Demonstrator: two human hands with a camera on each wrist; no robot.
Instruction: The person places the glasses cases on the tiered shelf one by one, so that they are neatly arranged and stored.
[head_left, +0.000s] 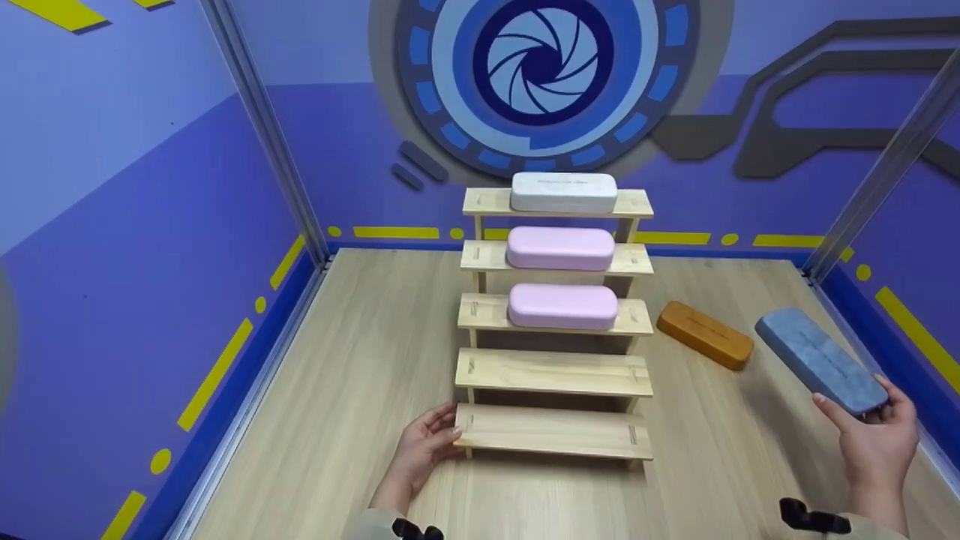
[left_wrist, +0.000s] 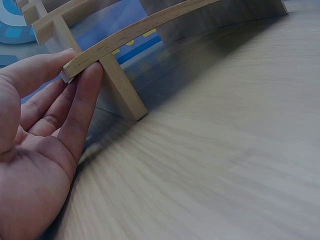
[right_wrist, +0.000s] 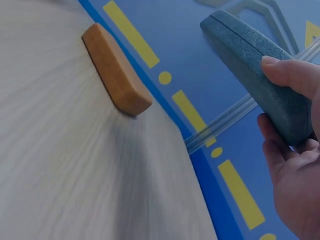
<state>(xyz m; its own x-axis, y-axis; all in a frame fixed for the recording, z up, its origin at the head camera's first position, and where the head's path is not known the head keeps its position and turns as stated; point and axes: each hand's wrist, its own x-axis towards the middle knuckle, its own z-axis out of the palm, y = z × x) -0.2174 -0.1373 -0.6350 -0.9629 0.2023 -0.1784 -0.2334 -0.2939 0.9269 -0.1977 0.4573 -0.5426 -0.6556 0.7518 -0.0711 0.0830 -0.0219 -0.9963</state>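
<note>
A stepped wooden rack stands mid-table. My left hand pinches the left end of its lowest shelf, thumb on top and fingers beneath, as the left wrist view shows. On the right, my right hand grips the near end of a blue-grey glasses case, held above the table with its far end pointing up and left. A brown glasses case lies on the table between the rack and that hand. Higher shelves carry a white case, a pink case and another pink case.
Behind the rack rises a purple-blue printed wall. Side walls with metal corner posts bound the wooden table on the left and right. The rack's two lowest shelves show bare wood.
</note>
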